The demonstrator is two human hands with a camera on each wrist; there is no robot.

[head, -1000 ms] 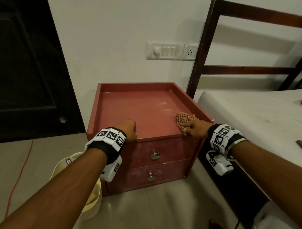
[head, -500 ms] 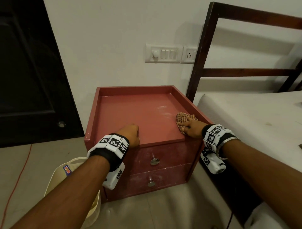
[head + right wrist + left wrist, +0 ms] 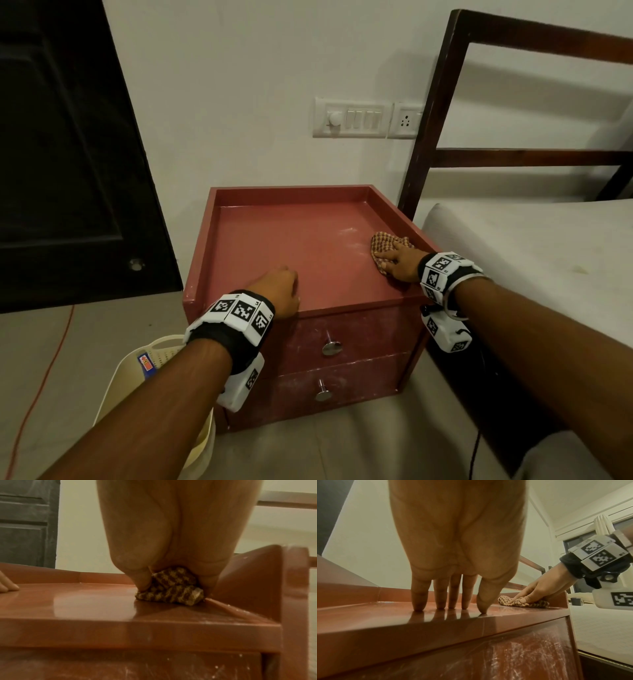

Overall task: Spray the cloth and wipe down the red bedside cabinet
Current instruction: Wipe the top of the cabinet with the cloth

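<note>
The red bedside cabinet point(image 3: 291, 246) stands against the wall, its rimmed top point(image 3: 85, 601) glossy, with pale dusty streaks near the right side. A bunched brown checked cloth point(image 3: 382, 241) lies in the near right corner against the rim. My right hand point(image 3: 397, 265) presses down on it, fingers over the top and thumb tucked against its side point(image 3: 524, 599); the cloth point(image 3: 171, 588) is squeezed under the palm. My left hand point(image 3: 277, 287) rests at the front edge, fingertips point(image 3: 448, 605) planted on the bare top, holding nothing. No spray bottle is in sight.
A cream plastic basket point(image 3: 150, 363) sits on the floor left of the cabinet, under my left forearm. A white mattress point(image 3: 531, 257) and dark wooden headboard point(image 3: 431, 120) adjoin the right side. A dark door point(image 3: 68, 154), a switch panel point(image 3: 352, 118) and a red cable point(image 3: 51, 359) lie beyond.
The right hand and cloth have shifted only slightly along the right rim. The left hand stays planted at the front edge. The head view has tilted a little.
</note>
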